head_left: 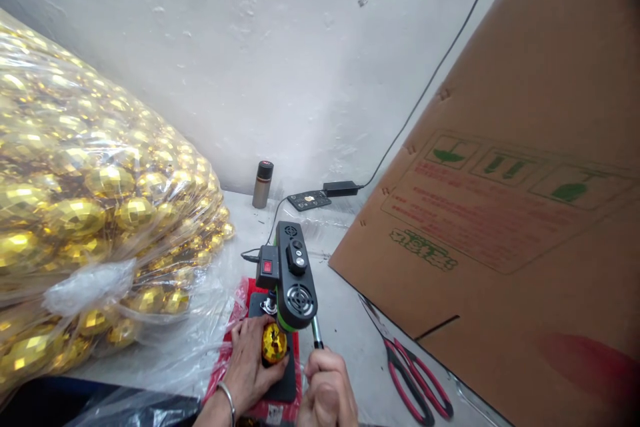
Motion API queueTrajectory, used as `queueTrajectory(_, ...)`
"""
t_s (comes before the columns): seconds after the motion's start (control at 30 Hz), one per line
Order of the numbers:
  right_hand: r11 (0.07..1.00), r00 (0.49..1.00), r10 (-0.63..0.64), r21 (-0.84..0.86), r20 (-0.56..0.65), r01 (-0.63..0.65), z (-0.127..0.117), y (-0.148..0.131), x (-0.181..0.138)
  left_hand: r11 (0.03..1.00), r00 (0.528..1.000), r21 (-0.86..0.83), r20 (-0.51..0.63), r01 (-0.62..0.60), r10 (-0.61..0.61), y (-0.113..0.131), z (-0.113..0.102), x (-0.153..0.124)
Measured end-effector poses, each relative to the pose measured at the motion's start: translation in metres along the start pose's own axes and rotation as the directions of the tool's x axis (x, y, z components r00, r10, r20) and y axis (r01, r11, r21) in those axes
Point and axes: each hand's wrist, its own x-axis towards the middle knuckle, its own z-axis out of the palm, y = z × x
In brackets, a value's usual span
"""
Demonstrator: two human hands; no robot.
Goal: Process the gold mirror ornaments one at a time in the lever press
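Seemed midway on this one tbh, left hand (249, 359) pinching a shiny gold faceted ball (275, 345) over the flat black base (286, 387) of a black-and-green machine (296, 280), right hand (327, 387) clenched round its slim metal lever (317, 330), finished count unclear.

A black-and-green bench machine (287, 290) was flanked on the left by a clear plastic bag (90, 287) of faceted gold balls (75, 215), on the right by a brown cardboard box (500, 87). A grey-and-black cylindrical bottle (262, 187) was set behind the machine; red-and-black-handled metal scissors (387, 339) were laid beside the box, a round gold ball (275, 345) held before the machine.
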Motion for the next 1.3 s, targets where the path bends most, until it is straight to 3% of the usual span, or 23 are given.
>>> queueTrajectory(0.23, 0.999, 0.999, -0.033, 0.011, -0.023, 0.033, 0.000, 0.009, -0.001, 1.000, 1.000, -0.016, 0.006, 0.012, -0.012, 0.000, -0.001, 0.001)
queueTrajectory(0.43, 0.978, 0.978, -0.207, 0.007, -0.007, 0.207, -0.002, 0.023, 0.003, 1.000, 1.000, -0.014, 0.009, 0.010, -0.010, 0.003, -0.003, 0.002)
queueTrajectory(0.6, 0.991, 0.991, -0.131, -0.020, -0.024, 0.130, -0.001, 0.025, -0.006, 1.000, 1.000, -0.004, 0.011, 0.023, -0.023, 0.005, -0.004, 0.002)
queueTrajectory(0.93, 0.963, 0.960, -0.270, -0.028, -0.079, 0.269, 0.004, 0.051, -0.020, 0.999, 1.000, 0.028, 0.017, 0.022, -0.022, 0.005, -0.003, 0.001)
queueTrajectory(1.03, 0.971, 0.970, -0.240, -0.021, -0.041, 0.239, 0.002, 0.032, -0.009, 0.999, 1.000, 0.030, 0.011, 0.016, -0.016, 0.006, -0.003, 0.004)
queueTrajectory(1.1, 0.998, 0.998, -0.059, 0.004, -0.004, 0.059, 0.001, 0.007, 0.009, 1.000, 1.000, 0.024, -0.002, 0.010, -0.010, 0.005, -0.004, 0.005)
queueTrajectory(1.17, 0.995, 0.995, 0.098, -0.001, 0.017, -0.098, 0.001, -0.019, 0.031, 1.000, 1.000, 0.013, -0.018, 0.001, -0.001, 0.001, -0.005, 0.000)
queueTrajectory(1.3, 0.986, 0.988, 0.153, 0.066, 0.035, -0.155, 0.006, -0.048, 0.055, 0.998, 0.995, 0.009, -0.076, -0.057, 0.057, -0.015, -0.007, -0.040)
